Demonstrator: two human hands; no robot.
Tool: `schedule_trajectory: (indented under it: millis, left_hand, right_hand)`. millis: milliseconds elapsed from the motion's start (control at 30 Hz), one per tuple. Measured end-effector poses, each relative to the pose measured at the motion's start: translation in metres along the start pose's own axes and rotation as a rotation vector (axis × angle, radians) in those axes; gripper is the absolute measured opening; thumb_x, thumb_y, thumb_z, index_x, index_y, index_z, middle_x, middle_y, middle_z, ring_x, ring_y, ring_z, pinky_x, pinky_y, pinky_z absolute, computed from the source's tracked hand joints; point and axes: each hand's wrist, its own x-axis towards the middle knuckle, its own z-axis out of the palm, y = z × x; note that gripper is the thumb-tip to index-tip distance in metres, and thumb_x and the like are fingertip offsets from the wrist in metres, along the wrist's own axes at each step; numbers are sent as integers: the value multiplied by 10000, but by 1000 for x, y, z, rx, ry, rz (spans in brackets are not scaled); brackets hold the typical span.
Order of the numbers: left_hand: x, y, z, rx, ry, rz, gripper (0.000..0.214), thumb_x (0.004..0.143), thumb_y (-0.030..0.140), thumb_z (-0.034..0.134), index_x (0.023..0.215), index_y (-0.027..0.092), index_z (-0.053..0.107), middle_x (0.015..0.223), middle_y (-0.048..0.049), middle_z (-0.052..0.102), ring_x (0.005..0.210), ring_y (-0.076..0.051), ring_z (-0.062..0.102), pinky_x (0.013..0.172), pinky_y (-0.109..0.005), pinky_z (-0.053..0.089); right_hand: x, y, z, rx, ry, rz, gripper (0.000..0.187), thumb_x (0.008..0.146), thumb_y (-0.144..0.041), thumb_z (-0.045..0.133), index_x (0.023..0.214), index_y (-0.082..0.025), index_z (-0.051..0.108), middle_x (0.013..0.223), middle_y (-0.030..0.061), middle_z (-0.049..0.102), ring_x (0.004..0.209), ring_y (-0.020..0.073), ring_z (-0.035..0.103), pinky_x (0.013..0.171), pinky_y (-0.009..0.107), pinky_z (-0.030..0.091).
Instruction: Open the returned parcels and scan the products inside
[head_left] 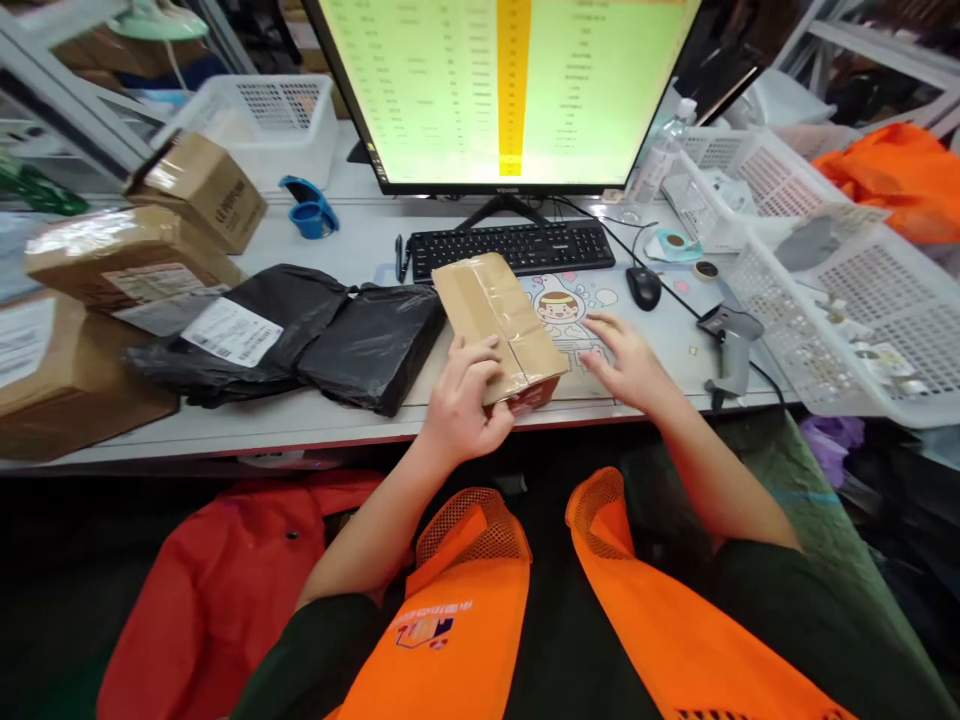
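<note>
A brown cardboard box, taped along its top, lies at a slant on the desk in front of the keyboard. My left hand grips its near left corner, fingers over the top and thumb low at the near end. To the right of the box, my right hand hovers over the cartoon desk mat with its fingers apart and nothing in them. A black plastic parcel lies just left of the box, and a white label shows on the black wrapping.
Several cardboard boxes are stacked at the left. Behind the box are a keyboard and a monitor. A mouse, a barcode scanner and white baskets stand to the right. A blue tape dispenser sits at the back left.
</note>
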Motion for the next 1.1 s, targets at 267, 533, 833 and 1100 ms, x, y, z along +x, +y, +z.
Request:
schedule_trajectory:
  millis: [267, 533, 833, 1100]
  left_hand:
    - [-4, -5, 5, 220, 67, 74, 344, 1020, 291, 592, 1339, 179, 662, 1302, -172, 741, 1321, -309, 703, 1193, -532, 518]
    - [-3, -1, 37, 142, 297, 39, 281, 1079, 235, 489, 1156, 191, 756, 1141, -109, 821, 1247, -254, 754, 1221, -540, 486]
    - [24, -2, -4, 85, -155, 46, 592, 1094, 627, 350, 1190, 228, 776, 1257, -125, 775, 1182, -290, 681, 1100, -515, 447]
    - [47, -41, 1, 67, 259, 41, 765, 912, 912, 57, 563, 266, 271, 559, -42, 387, 600, -235, 443, 753, -531, 490]
  right_hand:
    - [35, -61, 5, 226, -111, -536, 528, 1092, -378, 576, 1596, -222, 558, 1628, 140, 542, 1555, 311, 477, 1275, 576, 458]
    - [35, -54, 20, 179, 168, -411, 490, 1150, -425, 368, 1240, -181, 782, 1254, 140, 791, 1213, 266, 748, 1074, 442, 617]
    - [39, -58, 44, 198, 584, -58, 670, 1135, -617, 214, 822, -230, 663, 664, 66, 592, 631, 212, 612, 669, 357, 514]
    - [46, -49, 88, 987, 764, 410, 505, 1076, -622, 420, 1010, -184, 665, 954, 91, 716, 924, 249, 721, 862, 419, 613]
